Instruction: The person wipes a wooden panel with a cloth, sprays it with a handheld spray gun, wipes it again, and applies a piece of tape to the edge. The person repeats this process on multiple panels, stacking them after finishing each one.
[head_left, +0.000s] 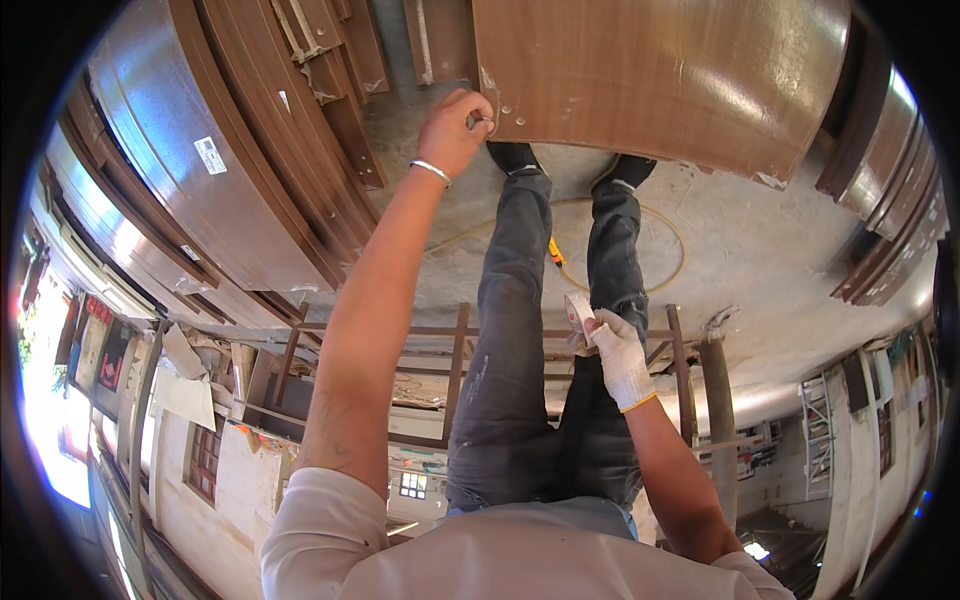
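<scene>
My bare left hand [458, 130], with a silvery bangle [431, 172] at its wrist, reaches out to the near left corner of a brown wood-grain panel [650, 80]. Its fingers are curled into a pinch at the panel's edge; whatever they may hold is too small to make out. Close to my right thigh, my right hand [618, 352] wears a white knit glove with a yellow cuff. It is closed on a pale roll of tape [577, 312]. Small round marks dot the panel beside my left fingers.
Brown panels [215, 150] lean in rows on the left, and more panels [890, 190] stand at the right. A yellow-orange tool [556, 252] with a thin hose [684, 250] looping on the concrete floor lies by my legs. Behind me is a metal frame [455, 375].
</scene>
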